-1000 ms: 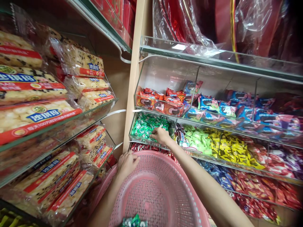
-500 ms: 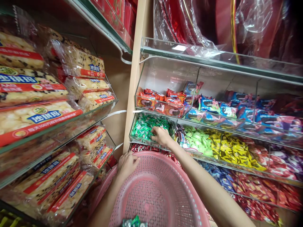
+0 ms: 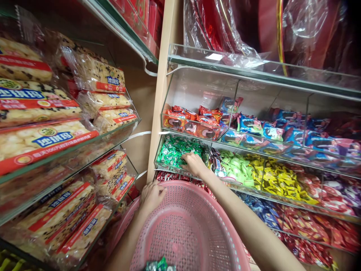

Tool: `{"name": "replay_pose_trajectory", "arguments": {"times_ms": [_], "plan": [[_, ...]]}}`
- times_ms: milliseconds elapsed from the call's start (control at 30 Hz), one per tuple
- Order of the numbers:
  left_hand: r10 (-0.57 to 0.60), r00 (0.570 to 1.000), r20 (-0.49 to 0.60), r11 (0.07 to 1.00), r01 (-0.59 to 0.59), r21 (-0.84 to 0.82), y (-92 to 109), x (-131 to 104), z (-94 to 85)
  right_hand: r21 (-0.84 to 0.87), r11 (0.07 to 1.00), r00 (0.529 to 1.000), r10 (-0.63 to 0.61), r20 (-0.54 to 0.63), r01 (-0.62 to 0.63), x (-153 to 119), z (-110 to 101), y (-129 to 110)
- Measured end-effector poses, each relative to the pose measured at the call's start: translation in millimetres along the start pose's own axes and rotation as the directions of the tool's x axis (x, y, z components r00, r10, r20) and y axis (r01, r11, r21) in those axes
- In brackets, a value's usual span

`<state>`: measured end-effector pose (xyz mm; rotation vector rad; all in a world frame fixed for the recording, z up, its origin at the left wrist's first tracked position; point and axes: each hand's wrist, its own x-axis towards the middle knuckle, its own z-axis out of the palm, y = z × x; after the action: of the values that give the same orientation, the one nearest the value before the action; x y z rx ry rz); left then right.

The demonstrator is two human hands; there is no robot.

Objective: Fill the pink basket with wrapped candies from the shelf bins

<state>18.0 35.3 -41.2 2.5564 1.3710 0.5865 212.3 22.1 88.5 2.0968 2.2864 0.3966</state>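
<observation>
My left hand (image 3: 152, 195) is closed over the far-left rim of a pink plastic basket (image 3: 222, 214) with a perforated wall. A few green-wrapped candies (image 3: 162, 264) lie in the basket at the bottom of the view. My right hand (image 3: 193, 163) reaches past the basket into a clear shelf bin, its fingers curled down into a pile of green-wrapped candies (image 3: 172, 150). The fingertips are partly hidden among the wrappers, and how many candies they pinch cannot be seen.
Clear bins on the right hold light-green candies (image 3: 237, 165), yellow-wrapped candies (image 3: 278, 177) and blue packets (image 3: 249, 124). Red packets (image 3: 180, 118) sit above the green bin, under a glass shelf edge (image 3: 254, 71). Wrapped puffed-grain bars (image 3: 53, 139) fill the left shelves beside a wooden post (image 3: 158, 94).
My right hand has shifted very slightly to the right and down among the green-wrapped candies. The left hand and basket stay in place.
</observation>
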Motion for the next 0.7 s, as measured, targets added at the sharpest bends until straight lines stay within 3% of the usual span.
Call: {"name": "replay_pose_trajectory", "arguments": {"times_ms": [467, 700], "plan": [[-0.009, 1.000, 0.008, 1.000, 0.009, -0.016, 0, 1, -0.8, 0.023, 1.000, 0.993, 0.004, -0.116, -0.001, 13, -14, 6], [-0.017, 1.000, 0.022, 1.000, 0.017, -0.021, 1, 1, -1.6, -0.042, 0.998, 0.999, -0.044, -0.003, 0.044, 8, -12, 2]]}}
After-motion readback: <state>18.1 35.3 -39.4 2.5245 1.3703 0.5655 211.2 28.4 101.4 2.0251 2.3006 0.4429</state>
